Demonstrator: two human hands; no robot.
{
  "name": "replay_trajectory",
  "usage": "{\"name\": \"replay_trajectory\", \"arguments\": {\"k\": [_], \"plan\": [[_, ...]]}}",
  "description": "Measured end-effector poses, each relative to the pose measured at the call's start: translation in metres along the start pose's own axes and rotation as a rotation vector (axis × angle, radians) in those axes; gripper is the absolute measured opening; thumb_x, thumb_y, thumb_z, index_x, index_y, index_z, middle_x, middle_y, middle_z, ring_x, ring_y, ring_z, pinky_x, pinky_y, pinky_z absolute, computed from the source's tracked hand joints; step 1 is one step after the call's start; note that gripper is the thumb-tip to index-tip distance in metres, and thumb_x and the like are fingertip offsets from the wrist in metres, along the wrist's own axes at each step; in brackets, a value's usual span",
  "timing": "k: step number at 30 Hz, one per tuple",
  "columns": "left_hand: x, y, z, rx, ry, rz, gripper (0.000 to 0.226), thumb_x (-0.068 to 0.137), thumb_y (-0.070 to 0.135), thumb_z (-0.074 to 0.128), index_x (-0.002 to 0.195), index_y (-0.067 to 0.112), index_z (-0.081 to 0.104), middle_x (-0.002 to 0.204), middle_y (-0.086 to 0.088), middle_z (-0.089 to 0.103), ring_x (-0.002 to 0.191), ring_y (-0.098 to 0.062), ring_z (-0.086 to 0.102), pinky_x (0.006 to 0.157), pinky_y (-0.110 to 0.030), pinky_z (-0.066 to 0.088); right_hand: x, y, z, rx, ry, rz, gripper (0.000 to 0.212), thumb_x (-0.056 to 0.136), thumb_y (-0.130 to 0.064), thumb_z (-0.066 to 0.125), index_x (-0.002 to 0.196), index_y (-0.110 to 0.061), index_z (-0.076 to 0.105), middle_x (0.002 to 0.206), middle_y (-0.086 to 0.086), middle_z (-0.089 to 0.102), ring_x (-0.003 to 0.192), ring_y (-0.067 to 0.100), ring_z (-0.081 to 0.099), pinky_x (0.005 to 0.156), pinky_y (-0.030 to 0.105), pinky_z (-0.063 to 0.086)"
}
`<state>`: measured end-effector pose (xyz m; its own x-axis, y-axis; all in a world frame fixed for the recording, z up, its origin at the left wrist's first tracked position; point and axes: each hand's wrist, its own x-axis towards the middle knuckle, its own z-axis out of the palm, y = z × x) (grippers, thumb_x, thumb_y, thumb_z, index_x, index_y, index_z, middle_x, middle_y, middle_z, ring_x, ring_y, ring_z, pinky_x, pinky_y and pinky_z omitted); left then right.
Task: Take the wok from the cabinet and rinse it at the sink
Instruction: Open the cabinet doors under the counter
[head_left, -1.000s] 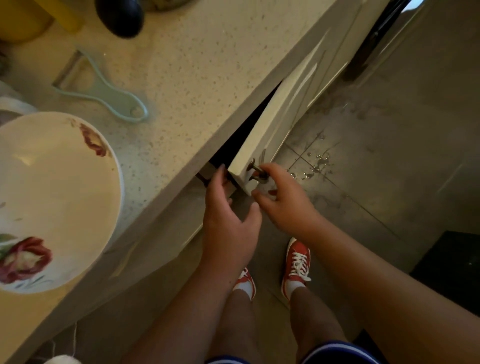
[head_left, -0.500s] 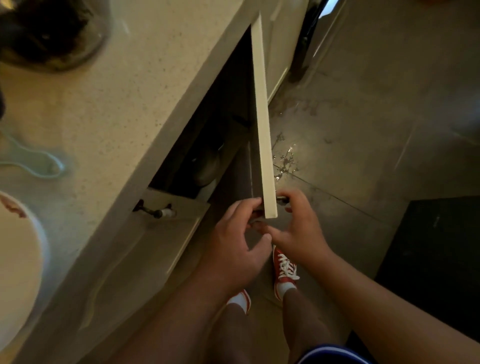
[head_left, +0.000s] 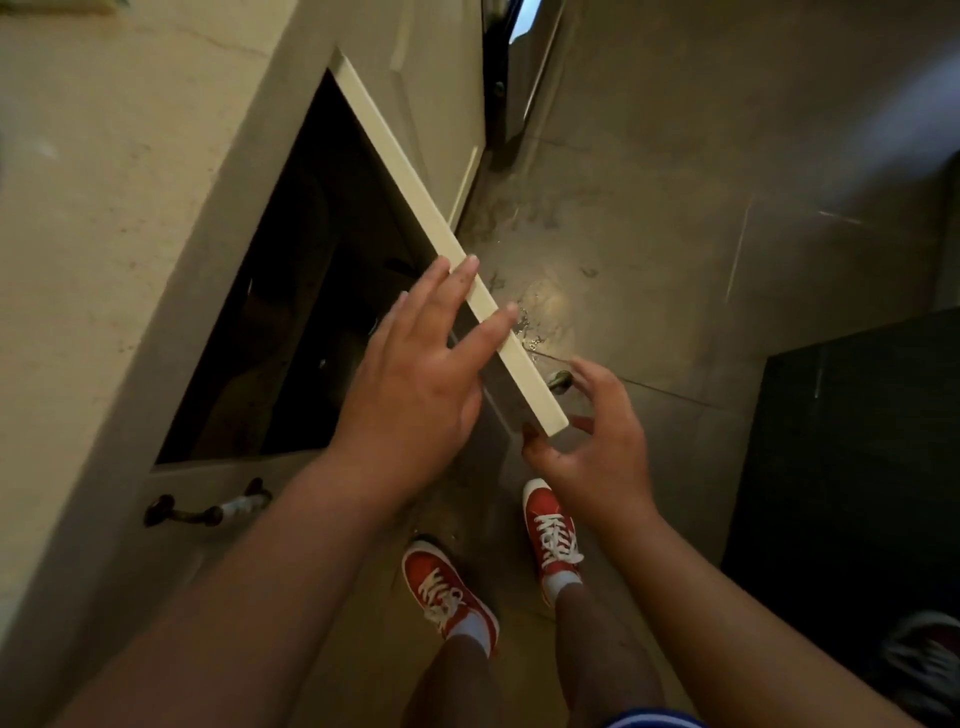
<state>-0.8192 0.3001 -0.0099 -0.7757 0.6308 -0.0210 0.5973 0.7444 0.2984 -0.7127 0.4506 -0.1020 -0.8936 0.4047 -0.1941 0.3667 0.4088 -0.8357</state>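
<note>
The cream cabinet door (head_left: 431, 218) under the counter stands swung wide, seen edge-on. Behind it the cabinet interior (head_left: 322, 322) is dark; dim rounded shapes lie inside, and I cannot tell which one is the wok. My left hand (head_left: 415, 384) is spread flat, its fingertips resting over the door's top edge, holding nothing. My right hand (head_left: 597, 441) hovers at the door's free corner beside the metal knob (head_left: 560, 379), fingers curled and apart, not closed on the knob.
The beige speckled countertop (head_left: 104, 208) fills the left. A shut cabinet door with a dark bar handle (head_left: 208, 506) is below the opening. Water drops glisten on the grey floor tiles (head_left: 530, 332). A black mat (head_left: 852, 467) lies at right. My red shoes stand below.
The door has swung further open, showing more of the dark interior. My right hand has let go of the knob. My left hand has risen to the door's top edge. The view has tilted downward.
</note>
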Motion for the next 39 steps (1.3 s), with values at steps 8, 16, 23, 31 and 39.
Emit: {"name": "replay_trajectory", "arguments": {"k": [8,16,23,31,39], "plan": [[0.04,0.016,0.019,0.133,-0.102,0.064,0.091,0.08,0.028,0.072,0.154,0.028,0.019,0.162,-0.017,0.018,0.15,-0.035,0.011,0.11,-0.055,0.031,0.008,0.015,-0.013,0.338,0.174,0.358,0.032,0.08,-0.043,0.069,0.112,-0.041,0.065,0.114,-0.012,0.07,0.107,0.001,0.063,0.084,0.025,0.057],[0.1,0.033,0.03,0.199,-0.073,0.109,0.095,0.079,0.034,0.072,0.155,0.029,0.016,0.162,-0.016,0.017,0.149,-0.035,0.012,0.104,-0.054,0.04,0.079,0.018,-0.058,0.465,0.281,0.374,0.03,0.091,-0.026,0.065,0.121,-0.023,0.065,0.112,-0.007,0.071,0.104,0.004,0.066,0.092,0.038,0.057],[0.149,0.048,0.038,0.253,-0.053,0.083,0.099,0.081,0.038,0.07,0.156,0.029,0.006,0.164,-0.016,0.009,0.149,-0.036,0.008,0.104,-0.052,0.041,0.138,0.027,-0.08,0.454,0.182,0.267,0.063,0.083,-0.011,0.074,0.138,-0.026,0.047,0.13,-0.013,0.057,0.101,-0.025,0.053,0.076,0.005,0.049],[0.189,0.059,0.046,0.281,-0.013,0.009,0.102,0.081,0.042,0.069,0.156,0.028,0.001,0.164,-0.016,0.004,0.15,-0.036,0.004,0.1,-0.051,0.044,0.191,0.03,-0.091,0.461,0.125,0.209,0.085,0.073,-0.007,0.075,0.147,-0.022,0.034,0.128,-0.01,0.058,0.114,-0.009,0.056,0.098,0.044,0.053],[0.216,0.06,0.046,0.231,0.022,-0.031,0.093,0.084,0.041,0.064,0.155,0.029,0.005,0.165,-0.014,0.005,0.15,-0.034,0.005,0.1,-0.047,0.044,0.23,0.027,-0.101,0.328,0.107,0.153,0.08,0.074,-0.01,0.075,0.142,-0.025,0.037,0.118,-0.022,0.058,0.105,-0.019,0.052,0.099,0.032,0.049]]}}
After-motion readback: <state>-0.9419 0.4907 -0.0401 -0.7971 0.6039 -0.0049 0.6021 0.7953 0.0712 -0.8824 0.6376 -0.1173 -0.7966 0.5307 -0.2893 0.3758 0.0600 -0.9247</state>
